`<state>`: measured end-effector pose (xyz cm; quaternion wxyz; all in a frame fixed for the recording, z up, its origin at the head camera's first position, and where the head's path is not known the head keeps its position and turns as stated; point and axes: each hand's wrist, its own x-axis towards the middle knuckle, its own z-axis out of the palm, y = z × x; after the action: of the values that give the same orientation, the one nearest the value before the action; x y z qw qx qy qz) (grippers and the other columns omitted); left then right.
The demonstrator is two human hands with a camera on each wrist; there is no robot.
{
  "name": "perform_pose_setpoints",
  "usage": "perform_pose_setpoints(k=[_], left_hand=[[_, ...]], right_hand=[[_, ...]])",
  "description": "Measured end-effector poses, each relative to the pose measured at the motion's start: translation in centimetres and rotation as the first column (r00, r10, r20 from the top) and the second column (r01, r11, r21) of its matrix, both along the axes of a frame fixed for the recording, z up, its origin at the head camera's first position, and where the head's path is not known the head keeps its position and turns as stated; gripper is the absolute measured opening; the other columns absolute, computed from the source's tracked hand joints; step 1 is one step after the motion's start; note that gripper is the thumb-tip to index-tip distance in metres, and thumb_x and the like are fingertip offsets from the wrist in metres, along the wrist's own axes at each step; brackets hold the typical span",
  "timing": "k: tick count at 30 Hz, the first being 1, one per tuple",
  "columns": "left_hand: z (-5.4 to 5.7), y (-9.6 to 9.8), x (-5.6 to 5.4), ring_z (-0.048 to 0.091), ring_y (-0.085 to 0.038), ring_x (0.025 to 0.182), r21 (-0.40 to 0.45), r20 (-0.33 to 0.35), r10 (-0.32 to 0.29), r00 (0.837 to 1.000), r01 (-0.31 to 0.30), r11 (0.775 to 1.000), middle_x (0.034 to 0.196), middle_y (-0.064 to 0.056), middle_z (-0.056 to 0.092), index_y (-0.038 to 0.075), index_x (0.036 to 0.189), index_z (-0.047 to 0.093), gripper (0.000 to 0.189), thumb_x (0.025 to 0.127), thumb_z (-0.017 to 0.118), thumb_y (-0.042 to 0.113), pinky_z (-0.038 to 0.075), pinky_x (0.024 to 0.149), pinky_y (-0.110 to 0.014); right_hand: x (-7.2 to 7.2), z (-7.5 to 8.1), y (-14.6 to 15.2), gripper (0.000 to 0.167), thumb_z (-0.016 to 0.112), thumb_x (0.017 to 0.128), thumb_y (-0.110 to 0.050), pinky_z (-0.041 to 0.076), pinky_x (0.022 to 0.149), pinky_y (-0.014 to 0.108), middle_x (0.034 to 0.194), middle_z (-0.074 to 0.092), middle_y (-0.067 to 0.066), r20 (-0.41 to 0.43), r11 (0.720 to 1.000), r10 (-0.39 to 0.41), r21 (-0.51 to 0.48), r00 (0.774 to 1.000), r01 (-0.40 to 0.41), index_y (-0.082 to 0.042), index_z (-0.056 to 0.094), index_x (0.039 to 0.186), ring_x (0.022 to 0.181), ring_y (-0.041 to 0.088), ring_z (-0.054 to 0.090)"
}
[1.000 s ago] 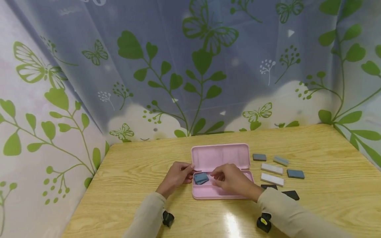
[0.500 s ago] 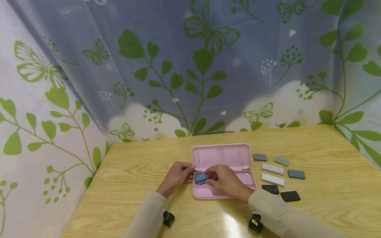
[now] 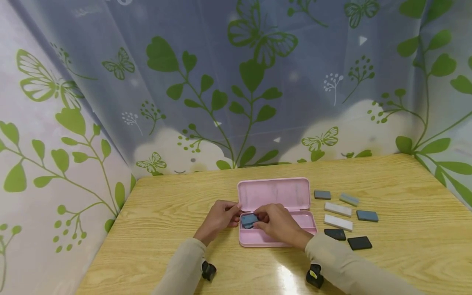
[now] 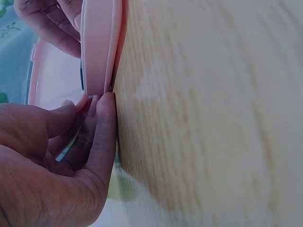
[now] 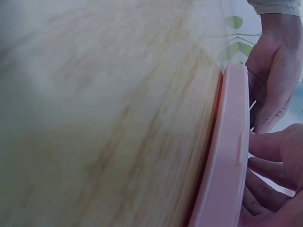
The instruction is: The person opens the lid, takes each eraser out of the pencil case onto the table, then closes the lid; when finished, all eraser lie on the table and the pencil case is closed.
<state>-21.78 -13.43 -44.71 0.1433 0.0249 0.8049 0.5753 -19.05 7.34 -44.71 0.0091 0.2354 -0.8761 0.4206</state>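
Note:
A pink pencil case lies with its lid raised, its tray split into long compartments. Blue erasers overlap one another at the left end of the back compartment. My right hand reaches over the tray and pinches the upper blue eraser at its right edge. My left hand holds the case at its left end by the hinge. In the left wrist view the thumb of the left hand is at the lid's edge and a finger lies along the case's end wall.
Right of the case lie a grey eraser, a pale striped one, white erasers, another blue eraser and black ones. The wooden table backs onto a patterned curtain.
My right hand has moved left onto the blue erasers and now pinches the upper one, which has turned slightly straighter. My left hand has stayed at the case's left end.

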Motion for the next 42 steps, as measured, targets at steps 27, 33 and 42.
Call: perform_pose_setpoints(k=[27,33,42], left_hand=[[0.09,0.01,0.02,0.061,-0.011,0.072,-0.021,0.001,0.008,1.000,-0.008,1.000,0.086,-0.007,0.068,-0.003,0.112,0.074,0.027,0.105,0.057,0.018,0.061,0.067,-0.027],[0.27,0.05,0.06,0.061,-0.012,0.073,-0.022,0.004,0.005,1.000,-0.005,1.000,0.087,-0.007,0.067,-0.002,0.113,0.074,0.027,0.105,0.057,0.018,0.061,0.068,-0.028],[0.29,0.12,0.05,0.061,-0.011,0.071,-0.019,0.006,0.001,1.000,-0.001,1.000,0.086,-0.007,0.068,-0.003,0.113,0.073,0.027,0.106,0.056,0.017,0.061,0.067,-0.027]], right_hand=[[-0.07,-0.03,-0.13,0.017,0.085,0.078,0.000,0.055,0.062,0.024,0.079,0.072,0.003,-0.006,1.000,-0.017,-0.023,1.000,0.017,0.003,0.075,0.092,0.069,0.008,0.065],[-0.32,0.01,-0.01,0.017,0.086,0.078,-0.001,0.056,0.063,0.024,0.078,0.070,0.001,0.008,1.000,-0.018,-0.018,1.000,0.018,0.001,0.072,0.089,0.070,0.008,0.063],[-0.56,0.27,0.12,0.020,0.086,0.077,0.000,0.053,0.062,0.022,0.074,0.067,0.000,0.061,0.999,-0.023,-0.025,0.998,0.025,-0.001,0.069,0.085,0.068,0.008,0.061]])
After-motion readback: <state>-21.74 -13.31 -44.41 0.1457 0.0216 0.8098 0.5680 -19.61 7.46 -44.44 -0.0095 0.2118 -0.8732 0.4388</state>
